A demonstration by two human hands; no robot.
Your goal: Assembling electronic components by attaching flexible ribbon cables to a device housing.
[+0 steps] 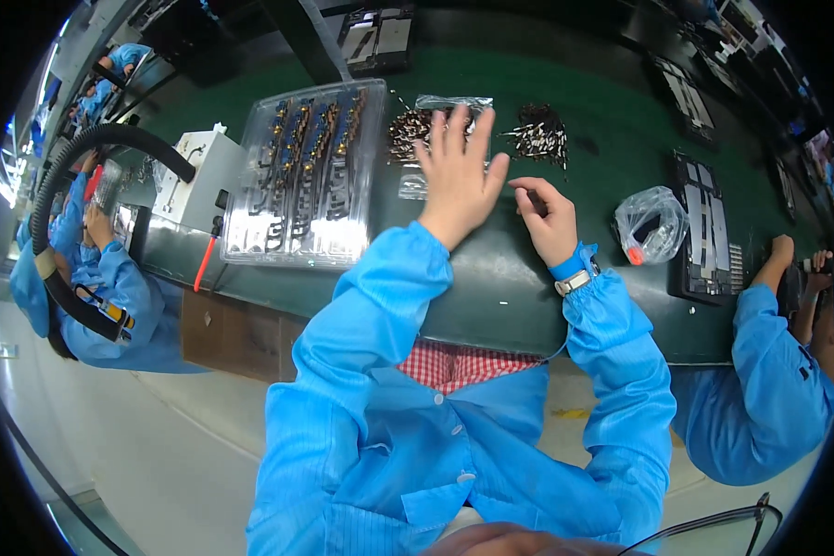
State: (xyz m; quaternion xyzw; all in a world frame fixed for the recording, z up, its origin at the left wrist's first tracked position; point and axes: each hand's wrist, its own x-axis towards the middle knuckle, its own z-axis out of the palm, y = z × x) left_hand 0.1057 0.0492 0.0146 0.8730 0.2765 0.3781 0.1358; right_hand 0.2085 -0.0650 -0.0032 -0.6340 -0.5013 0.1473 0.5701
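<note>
A long green bench [491, 287] carries a clear tray [306, 176] of metal parts at the left. The left hand [459, 176] lies flat, fingers spread, on a clear bag [449, 139] between two heaps of small metal parts [539, 134]. The right hand [549, 218], beside it, pinches something too small to tell

Clear blister tray [301, 176] w/ parts, white box [197, 171], knotted plastic bag [653, 225], 2 co-workers nearby.
</note>
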